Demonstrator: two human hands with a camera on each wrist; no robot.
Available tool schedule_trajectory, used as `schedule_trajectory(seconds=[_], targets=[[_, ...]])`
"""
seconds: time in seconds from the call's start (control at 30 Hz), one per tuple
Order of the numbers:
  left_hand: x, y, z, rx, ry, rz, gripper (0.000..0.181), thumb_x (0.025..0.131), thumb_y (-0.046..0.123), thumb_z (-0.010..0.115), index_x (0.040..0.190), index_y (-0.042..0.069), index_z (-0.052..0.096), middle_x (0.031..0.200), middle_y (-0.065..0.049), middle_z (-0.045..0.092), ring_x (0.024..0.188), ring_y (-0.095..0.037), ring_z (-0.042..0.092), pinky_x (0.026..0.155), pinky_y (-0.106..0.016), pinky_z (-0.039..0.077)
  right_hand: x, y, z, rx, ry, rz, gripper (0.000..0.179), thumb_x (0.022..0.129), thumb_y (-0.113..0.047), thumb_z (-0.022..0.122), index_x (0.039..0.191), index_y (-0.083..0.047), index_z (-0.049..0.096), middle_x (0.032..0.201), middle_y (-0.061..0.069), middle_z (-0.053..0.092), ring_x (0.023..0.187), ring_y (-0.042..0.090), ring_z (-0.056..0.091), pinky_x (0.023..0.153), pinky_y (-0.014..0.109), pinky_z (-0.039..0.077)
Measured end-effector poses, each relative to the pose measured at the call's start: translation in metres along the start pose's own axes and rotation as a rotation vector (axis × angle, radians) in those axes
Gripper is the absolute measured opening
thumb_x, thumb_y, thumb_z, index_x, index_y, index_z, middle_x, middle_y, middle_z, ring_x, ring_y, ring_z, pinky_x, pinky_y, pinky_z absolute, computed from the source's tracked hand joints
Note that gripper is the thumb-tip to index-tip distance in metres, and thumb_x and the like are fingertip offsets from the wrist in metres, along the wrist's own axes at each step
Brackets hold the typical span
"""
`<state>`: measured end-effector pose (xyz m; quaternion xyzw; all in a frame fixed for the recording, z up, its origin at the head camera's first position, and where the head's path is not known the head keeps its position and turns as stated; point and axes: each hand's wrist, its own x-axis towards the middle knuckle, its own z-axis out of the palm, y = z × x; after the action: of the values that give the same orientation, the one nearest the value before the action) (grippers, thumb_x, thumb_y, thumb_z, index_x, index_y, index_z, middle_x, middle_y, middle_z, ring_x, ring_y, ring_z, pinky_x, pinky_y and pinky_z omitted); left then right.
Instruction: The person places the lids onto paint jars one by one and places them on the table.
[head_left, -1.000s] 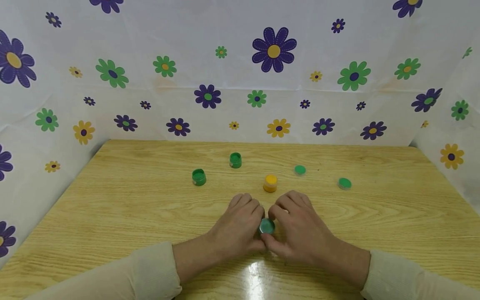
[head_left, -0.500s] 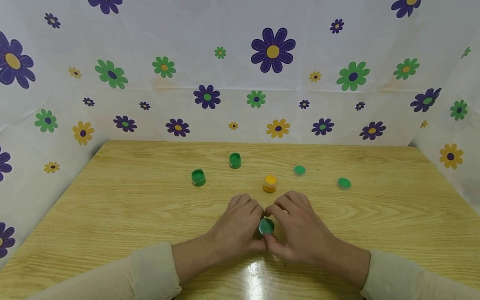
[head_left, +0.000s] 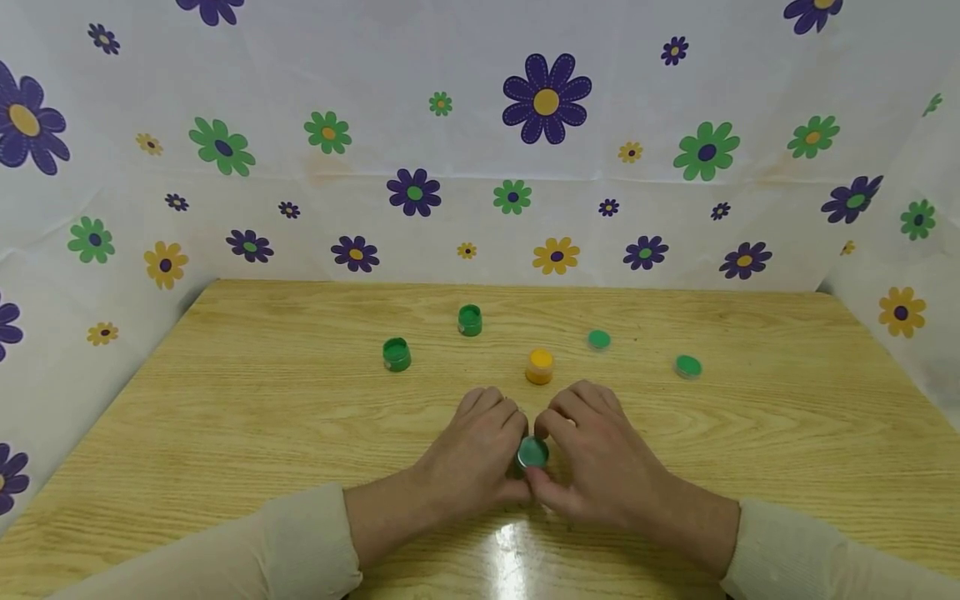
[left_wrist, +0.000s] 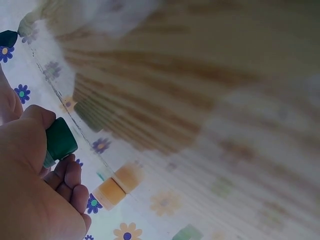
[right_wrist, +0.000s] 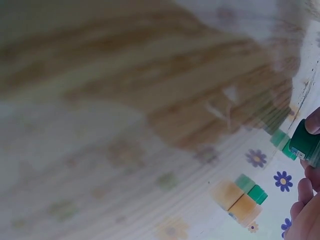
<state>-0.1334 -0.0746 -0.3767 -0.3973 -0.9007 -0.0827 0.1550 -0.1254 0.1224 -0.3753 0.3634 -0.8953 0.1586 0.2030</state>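
Near the front middle of the table, a small green paint jar stands between both hands, its lid facing up. My left hand grips the jar's left side, with thumb and fingers around its body; the left wrist view shows the green side of the jar between them. My right hand pinches the rim of the lid, thumb at the near edge and index finger at the far edge. From the right wrist view, the thumb and fingers lie close on the jar. The hands cover much of the jar's body.
Beyond the hands stands a lidded yellow paint jar. Two uncapped green jars, one nearer and one farther, stand to the back left. Two green lids, a left lid and a right lid, lie to the back right.
The right index finger and thumb shift slightly around the jar's lid, the index finger moving left and then back right. The jar and left hand stay in almost the same place.
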Motion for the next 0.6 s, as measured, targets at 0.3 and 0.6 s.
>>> schedule_trajectory(seconds=[0.3,0.6], targets=[[0.0005,-0.0006,0.0006,-0.002,-0.027,-0.017,0.040,0.073,0.046,0.081,0.084,0.014,0.060,0.086,0.004,0.060,0.086,-0.014,0.047,0.086,-0.029,0.039,-0.0011,0.0026,-0.0008,-0.020,-0.002,0.001,0.033,0.084,-0.049,0.069,0.091,-0.018,0.066,0.092,-0.005,0.057,0.095,0.016,0.049,0.094,0.040,0.041],[0.0003,-0.0004,0.0011,-0.013,0.003,-0.008,0.044,0.075,0.052,0.079,0.083,0.014,0.059,0.082,0.006,0.056,0.085,-0.014,0.046,0.085,-0.030,0.039,-0.0002,0.0015,-0.0016,-0.005,-0.019,-0.008,0.030,0.080,-0.042,0.069,0.097,-0.017,0.068,0.094,-0.004,0.059,0.096,0.016,0.048,0.093,0.041,0.041]])
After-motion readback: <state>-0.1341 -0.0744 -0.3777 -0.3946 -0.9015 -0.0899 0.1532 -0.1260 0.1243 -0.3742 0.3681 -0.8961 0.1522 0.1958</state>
